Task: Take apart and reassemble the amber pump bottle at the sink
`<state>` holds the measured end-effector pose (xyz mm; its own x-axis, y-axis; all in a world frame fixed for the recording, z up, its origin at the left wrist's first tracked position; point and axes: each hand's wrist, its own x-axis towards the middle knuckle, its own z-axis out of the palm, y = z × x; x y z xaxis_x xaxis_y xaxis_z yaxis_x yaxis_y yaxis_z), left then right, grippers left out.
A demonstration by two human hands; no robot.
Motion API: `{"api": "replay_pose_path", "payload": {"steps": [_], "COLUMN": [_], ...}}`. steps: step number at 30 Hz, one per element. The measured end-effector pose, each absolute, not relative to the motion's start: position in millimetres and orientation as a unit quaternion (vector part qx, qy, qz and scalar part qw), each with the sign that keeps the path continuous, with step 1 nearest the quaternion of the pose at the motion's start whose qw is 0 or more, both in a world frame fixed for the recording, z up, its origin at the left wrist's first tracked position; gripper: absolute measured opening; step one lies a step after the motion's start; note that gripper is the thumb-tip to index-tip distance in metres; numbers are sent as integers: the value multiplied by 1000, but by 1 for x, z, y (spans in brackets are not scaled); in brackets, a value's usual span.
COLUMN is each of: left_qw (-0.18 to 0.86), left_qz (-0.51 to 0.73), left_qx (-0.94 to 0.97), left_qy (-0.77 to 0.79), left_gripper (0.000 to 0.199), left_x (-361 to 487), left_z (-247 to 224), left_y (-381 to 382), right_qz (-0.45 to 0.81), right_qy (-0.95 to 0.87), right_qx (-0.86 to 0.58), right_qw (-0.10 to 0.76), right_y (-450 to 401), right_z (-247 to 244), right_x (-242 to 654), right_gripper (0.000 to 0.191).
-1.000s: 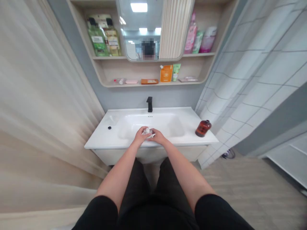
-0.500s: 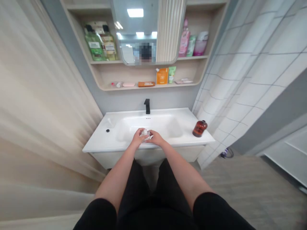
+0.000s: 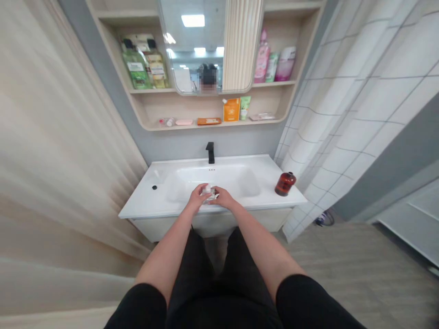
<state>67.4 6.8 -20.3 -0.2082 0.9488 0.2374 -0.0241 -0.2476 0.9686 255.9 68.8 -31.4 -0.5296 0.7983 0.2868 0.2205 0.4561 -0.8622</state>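
Over the front rim of the white sink [image 3: 233,183], a small clear bottle [image 3: 208,192] with a whitish top is held between my two hands. The fingers of my left hand [image 3: 197,197] are wrapped round its left side. From the right, my right hand [image 3: 222,197] closes on it. Beside the right fingertips shows a small white and dark bit, too small to name. On the left of the counter lies a small round black piece [image 3: 154,187], with a pale translucent object [image 3: 157,174] just behind it. A brown bottle [image 3: 285,183] stands on the right end.
A black faucet [image 3: 210,152] rises behind the basin. Above it, a mirror cabinet [image 3: 206,126] holds several bottles, tubes and an orange pouch [image 3: 231,109]. A beige curtain [image 3: 85,137] hangs at the left, a white checked curtain [image 3: 318,137] at the right.
Both hands keep their hold on the small clear bottle, almost in the same place. The view has shifted very slightly.
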Motion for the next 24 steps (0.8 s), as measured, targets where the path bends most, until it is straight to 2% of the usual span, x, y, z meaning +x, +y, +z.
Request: {"api": "replay_pose_path", "payload": {"steps": [20, 24], "left_qw": [387, 372], "left_qz": [608, 629], "left_qx": [496, 493], "left_qy": [484, 472], "left_gripper": [54, 62], "left_x": [70, 71], "left_z": [-14, -14], "left_y": [3, 2], "right_qz": [416, 416], "right_qy": [-771, -768], "right_qx": [-335, -342], "right_qw": [346, 348], "right_y": [63, 63], "right_z": [-20, -21], "right_x": [256, 256], "right_gripper": [67, 70]}}
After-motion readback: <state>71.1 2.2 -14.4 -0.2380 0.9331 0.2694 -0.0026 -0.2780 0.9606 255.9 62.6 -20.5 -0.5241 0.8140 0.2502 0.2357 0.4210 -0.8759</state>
